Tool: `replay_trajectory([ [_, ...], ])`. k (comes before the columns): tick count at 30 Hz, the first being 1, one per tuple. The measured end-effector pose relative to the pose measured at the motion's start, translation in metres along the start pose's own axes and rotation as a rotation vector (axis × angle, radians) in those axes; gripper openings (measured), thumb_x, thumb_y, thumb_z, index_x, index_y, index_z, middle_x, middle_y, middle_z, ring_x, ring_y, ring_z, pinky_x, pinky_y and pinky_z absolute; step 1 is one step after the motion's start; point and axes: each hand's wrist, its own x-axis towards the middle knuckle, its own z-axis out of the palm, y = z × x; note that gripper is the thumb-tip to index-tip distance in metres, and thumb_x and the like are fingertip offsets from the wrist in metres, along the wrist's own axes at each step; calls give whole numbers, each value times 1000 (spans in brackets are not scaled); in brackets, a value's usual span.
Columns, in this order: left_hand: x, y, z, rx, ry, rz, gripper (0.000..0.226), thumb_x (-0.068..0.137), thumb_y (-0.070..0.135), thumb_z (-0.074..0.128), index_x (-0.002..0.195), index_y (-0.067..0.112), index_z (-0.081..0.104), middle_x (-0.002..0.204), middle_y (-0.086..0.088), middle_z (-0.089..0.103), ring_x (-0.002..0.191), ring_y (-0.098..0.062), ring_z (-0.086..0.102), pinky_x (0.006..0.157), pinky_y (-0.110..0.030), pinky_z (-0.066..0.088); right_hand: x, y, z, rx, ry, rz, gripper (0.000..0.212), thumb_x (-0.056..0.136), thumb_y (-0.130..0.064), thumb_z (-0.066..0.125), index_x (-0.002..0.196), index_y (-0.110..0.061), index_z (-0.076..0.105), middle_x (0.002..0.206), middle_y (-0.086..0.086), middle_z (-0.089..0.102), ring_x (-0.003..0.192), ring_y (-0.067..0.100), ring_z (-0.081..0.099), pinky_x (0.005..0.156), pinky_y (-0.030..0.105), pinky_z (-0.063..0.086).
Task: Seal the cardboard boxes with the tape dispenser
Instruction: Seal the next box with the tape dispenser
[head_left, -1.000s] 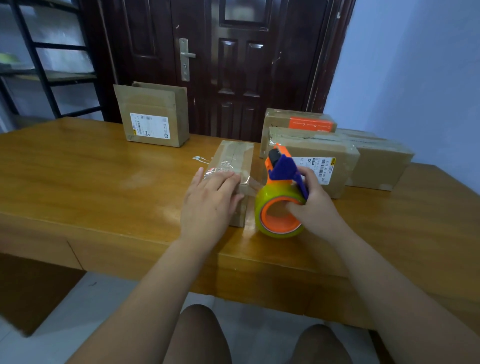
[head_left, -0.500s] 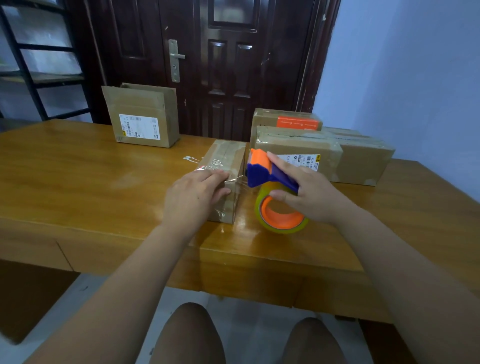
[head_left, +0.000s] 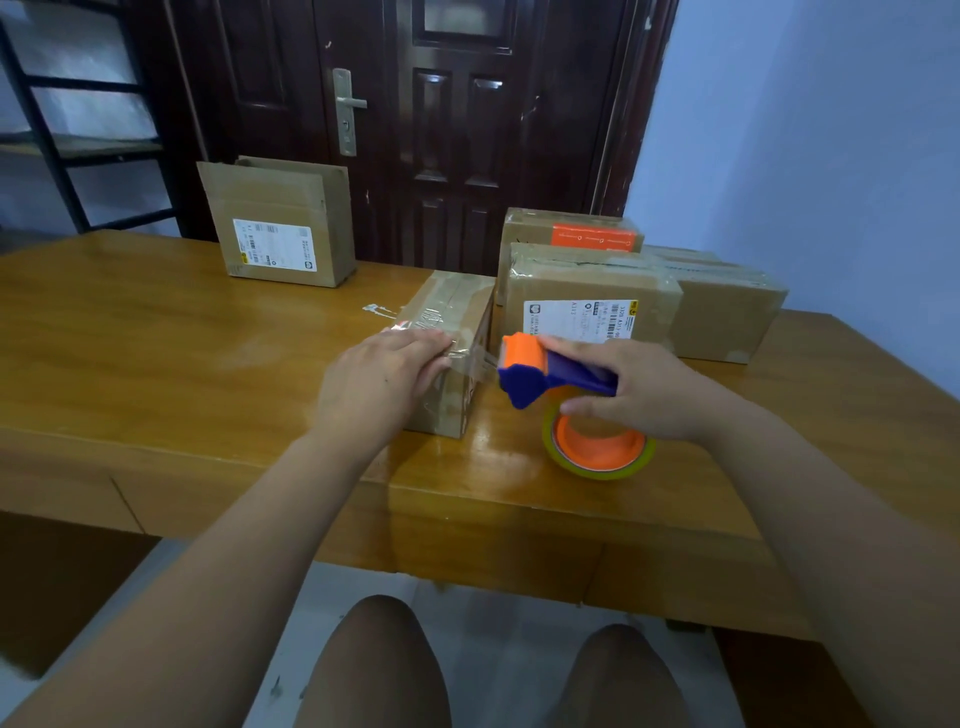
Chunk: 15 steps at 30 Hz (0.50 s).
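The person's bare knees (head_left: 374, 660) show at the bottom edge, above a pale floor (head_left: 498, 613). Just beyond them runs the front edge of the wooden surface (head_left: 156, 338).

The two hands are apart, each on its own thing. The left hand (head_left: 384, 379) lies on the near end of a small cardboard box (head_left: 452, 312), its fingers stretched out over the taped top toward the right edge and pressing there. The right hand (head_left: 639, 384) is wrapped around the blue handle of the tape dispenser (head_left: 524, 374), thumb underneath and fingers on top. The dispenser is held just to the right of the small box, its orange head pointing at the box and its orange-cored roll hanging low by the surface; whether the roll touches the wood cannot be told. A short strand of clear tape (head_left: 478, 361) stretches from the box's right edge to the dispenser's head.

Behind the dispenser stands a box with a white label (head_left: 592, 283), a plain box (head_left: 727, 312) to its right, and a box with an orange label (head_left: 530, 223) behind it. Well apart, at the far left, stands a taller labelled box (head_left: 275, 218). Beyond the surface are a dark door (head_left: 467, 130), a black rack (head_left: 52, 130) and a bluish wall (head_left: 805, 130).
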Motion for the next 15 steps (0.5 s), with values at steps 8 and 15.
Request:
replay_trajectory([
  [8, 2, -3, -1, 31, 12, 66, 33, 93, 28, 56, 124, 20, 62, 118, -3, 66, 106, -24, 62, 77, -34, 52, 30, -25, -25, -199, -165, 1, 60, 90, -50, 56, 142, -53, 26, 127, -7, 55, 103, 16, 51, 82, 28, 36],
  [15, -4, 19, 13, 79, 21, 75, 77, 58, 37, 87, 126, 19, 57, 120, -17, 55, 104, -38, 56, 93, -54, 41, 56, -42, -42, -190, -301, 50, 53, 89, -47, 60, 137, -53, 38, 138, -6, 47, 99, 7, 43, 85, 27, 31],
])
